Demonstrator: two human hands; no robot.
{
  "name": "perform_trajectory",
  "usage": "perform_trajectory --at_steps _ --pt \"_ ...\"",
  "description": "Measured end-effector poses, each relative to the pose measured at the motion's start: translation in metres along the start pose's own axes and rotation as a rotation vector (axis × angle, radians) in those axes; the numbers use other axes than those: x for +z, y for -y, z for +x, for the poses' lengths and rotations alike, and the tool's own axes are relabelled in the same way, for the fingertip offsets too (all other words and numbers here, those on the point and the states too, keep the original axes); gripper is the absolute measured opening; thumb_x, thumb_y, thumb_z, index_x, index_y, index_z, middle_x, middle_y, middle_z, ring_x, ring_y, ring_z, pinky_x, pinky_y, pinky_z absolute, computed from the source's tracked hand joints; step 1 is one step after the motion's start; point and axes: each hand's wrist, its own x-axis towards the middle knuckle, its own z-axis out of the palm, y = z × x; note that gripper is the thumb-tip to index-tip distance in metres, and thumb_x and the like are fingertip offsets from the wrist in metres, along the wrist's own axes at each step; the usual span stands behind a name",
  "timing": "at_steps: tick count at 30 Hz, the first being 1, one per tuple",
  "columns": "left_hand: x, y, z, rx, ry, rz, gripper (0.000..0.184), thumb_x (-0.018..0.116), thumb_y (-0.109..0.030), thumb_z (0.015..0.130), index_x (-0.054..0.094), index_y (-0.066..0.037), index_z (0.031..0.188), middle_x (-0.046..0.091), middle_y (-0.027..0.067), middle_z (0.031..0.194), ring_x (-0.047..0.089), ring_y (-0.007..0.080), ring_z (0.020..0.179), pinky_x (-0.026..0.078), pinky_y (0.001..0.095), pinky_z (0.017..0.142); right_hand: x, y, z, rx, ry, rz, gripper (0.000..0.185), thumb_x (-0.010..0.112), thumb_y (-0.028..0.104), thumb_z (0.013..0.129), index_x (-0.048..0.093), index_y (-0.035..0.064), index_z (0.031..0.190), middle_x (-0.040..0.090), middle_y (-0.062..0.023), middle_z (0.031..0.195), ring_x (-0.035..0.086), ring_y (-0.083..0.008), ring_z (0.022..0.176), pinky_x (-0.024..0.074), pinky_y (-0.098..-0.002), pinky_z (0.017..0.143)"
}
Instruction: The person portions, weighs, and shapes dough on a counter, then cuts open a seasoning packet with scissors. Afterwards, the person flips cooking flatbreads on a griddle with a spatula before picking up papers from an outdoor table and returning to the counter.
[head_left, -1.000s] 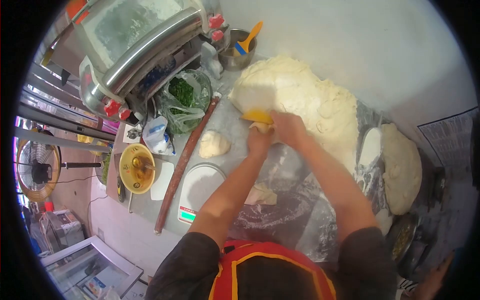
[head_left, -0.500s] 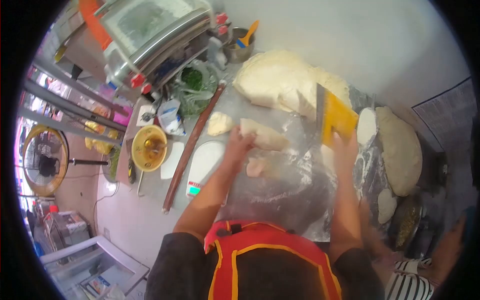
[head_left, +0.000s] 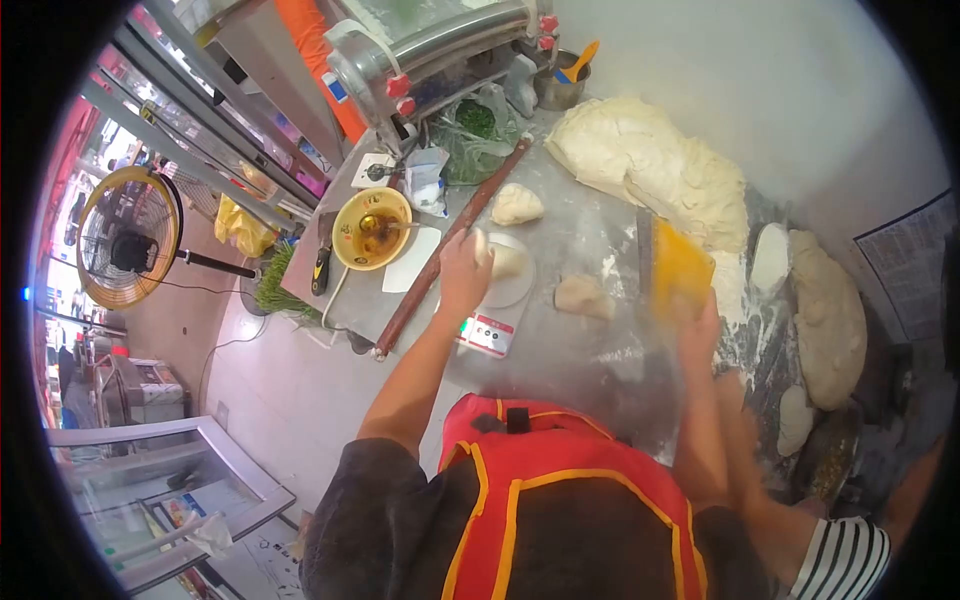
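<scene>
Dough piece (head_left: 507,261) and weighing scale (head_left: 489,335) make the delicate spot: a lopsided release could leave the piece hanging off the plate, and fingers pressing there would likely spoil the reading. Rolling pin (head_left: 415,302) runs under the left hand (head_left: 465,278) — a careless wrist might nudge it toward the yellow bowl (head_left: 345,250). On the other side, the scraper (head_left: 683,262) could catch the co-worker's arm (head_left: 755,475) close by if swung back.

The dough piece lies over the scale's plate, its near end against the left fingers, which curl at it; whether they pinch it or merely touch it cannot be told. The right hand (head_left: 698,322) has its fingers closed on the scraper, blurred, with a second dough lump (head_left: 585,297) on the worktop (head_left: 560,365) between the two hands.
</scene>
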Motion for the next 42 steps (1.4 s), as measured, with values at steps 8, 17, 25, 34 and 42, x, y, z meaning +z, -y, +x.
perform_trajectory --at_steps 8,17,25,34,42 --pt "-0.008 -0.007 -0.020 0.336 0.029 0.256 0.043 0.047 -0.014 0.085 0.043 0.000 0.125 0.045 0.0212 0.129 0.044 0.0351 0.118 0.036 0.0406 0.099 0.004 -0.008 -0.022 -0.046 -0.001 0.022 0.022 0.059 0.011 0.082 0.051 -0.0001 0.100 0.062 -0.0171 0.085 0.062 -0.0266 0.079 0.0466 -0.0335 0.070" --pt "-0.043 0.025 0.008 -0.431 0.086 -0.736 0.041 0.040 -0.033 0.092 0.058 0.003 0.100 0.060 0.0201 0.095 0.055 0.0324 0.092 0.041 0.0351 0.081 0.009 0.004 -0.033 -0.080 -0.006 0.041 0.023 0.059 0.010 0.082 0.051 0.0001 0.101 0.062 -0.0180 0.086 0.062 -0.0268 0.079 0.0465 -0.0338 0.071" --pt "-0.048 0.039 -0.018 -0.384 0.003 -0.645 0.038 0.047 -0.030 0.090 0.060 0.005 0.101 0.064 0.0149 0.082 0.058 0.0197 0.077 0.044 0.0326 0.073 0.026 0.003 -0.032 -0.156 0.207 -0.060 0.031 0.060 0.013 0.081 0.049 0.0011 0.108 0.061 -0.0212 0.085 0.061 -0.0349 0.079 0.0467 -0.0388 0.070" --pt "-0.048 0.034 -0.022 -0.398 0.087 -0.565 0.036 0.050 -0.028 0.090 0.057 0.002 0.109 0.062 0.0106 0.093 0.057 0.0164 0.085 0.044 0.0294 0.077 0.091 0.048 0.004 -0.320 0.492 -0.555 0.030 0.059 0.007 0.077 0.047 0.0049 0.104 0.062 -0.0186 0.086 0.060 -0.0378 0.081 0.0459 -0.0463 0.067" --pt "-0.049 0.023 -0.020 -0.424 0.156 -0.432 0.035 0.051 -0.027 0.085 0.057 0.000 0.107 0.061 0.0205 0.102 0.058 0.0328 0.098 0.043 0.0376 0.085 0.137 0.053 0.026 -0.514 0.553 -0.768 0.023 0.058 0.009 0.077 0.045 0.0083 0.096 0.062 -0.0143 0.074 0.061 -0.0346 0.074 0.0466 -0.0459 0.064"
